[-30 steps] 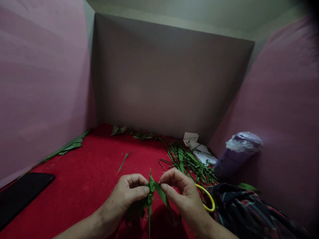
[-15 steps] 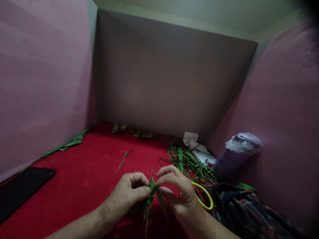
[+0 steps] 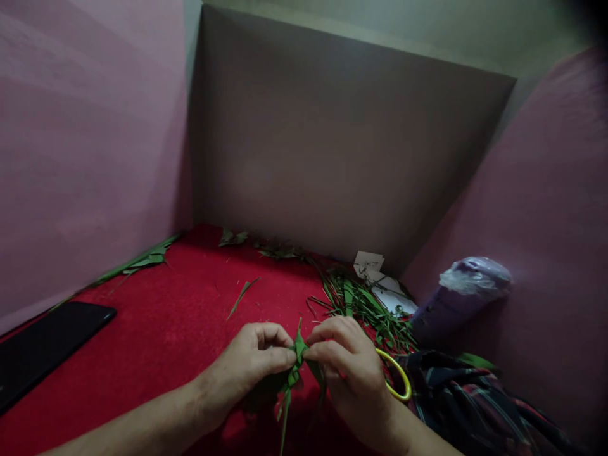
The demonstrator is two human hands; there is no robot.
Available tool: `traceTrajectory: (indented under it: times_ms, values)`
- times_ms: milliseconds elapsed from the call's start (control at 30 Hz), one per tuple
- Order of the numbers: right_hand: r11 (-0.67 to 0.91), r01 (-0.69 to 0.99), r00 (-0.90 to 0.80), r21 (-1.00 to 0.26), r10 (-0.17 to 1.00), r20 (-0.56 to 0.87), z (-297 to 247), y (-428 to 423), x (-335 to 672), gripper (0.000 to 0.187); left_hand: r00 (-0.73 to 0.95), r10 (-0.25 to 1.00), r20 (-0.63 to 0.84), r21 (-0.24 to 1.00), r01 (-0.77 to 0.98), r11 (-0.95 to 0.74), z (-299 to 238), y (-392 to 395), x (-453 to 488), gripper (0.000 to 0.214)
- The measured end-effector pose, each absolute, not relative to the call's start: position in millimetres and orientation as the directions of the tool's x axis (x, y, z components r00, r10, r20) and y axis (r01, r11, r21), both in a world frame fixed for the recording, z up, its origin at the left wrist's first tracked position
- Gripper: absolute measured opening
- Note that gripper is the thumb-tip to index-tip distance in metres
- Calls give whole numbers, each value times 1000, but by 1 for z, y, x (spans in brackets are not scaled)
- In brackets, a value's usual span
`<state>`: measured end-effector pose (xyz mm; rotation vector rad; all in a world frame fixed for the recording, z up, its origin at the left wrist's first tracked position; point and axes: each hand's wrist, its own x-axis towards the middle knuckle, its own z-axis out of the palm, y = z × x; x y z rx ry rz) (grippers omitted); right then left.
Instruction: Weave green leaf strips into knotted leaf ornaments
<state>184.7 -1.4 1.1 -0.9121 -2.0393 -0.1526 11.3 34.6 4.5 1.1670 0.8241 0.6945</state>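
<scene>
Between my hands is a small folded or woven piece of green leaf, with a pointed tip upward and thin strips hanging below it. My left hand pinches its left side between thumb and forefinger. On the other side, the fingers of my right hand are bent together and grip the leaf at its right edge. A dark green strip hangs under my right fingers. Part of the leaf piece is hidden behind the fingertips.
Red cloth covers the surface. Cut green leaves lie heaped at the right by white paper. Nearby are yellow-handled scissors, judging by the loop, plaid fabric and a purple plastic-topped container. A black flat object lies left.
My right fingers have closed in on the leaf piece from a looser, more spread pose. The whole view has shifted slightly, so things appear a little further right.
</scene>
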Motion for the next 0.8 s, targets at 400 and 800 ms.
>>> traceTrajectory:
  times_ms: [400, 800]
  values:
    - [746, 659, -455, -90, 492, 742, 1, -1, 188, 20, 516, 845, -138, 986, -12, 169, -1, 38, 12, 20]
    - [747, 631, -403, -208, 546, 735, -3, -3, 182, 17, 495, 855, -157, 986, 122, 111, 2, 34, 14, 8]
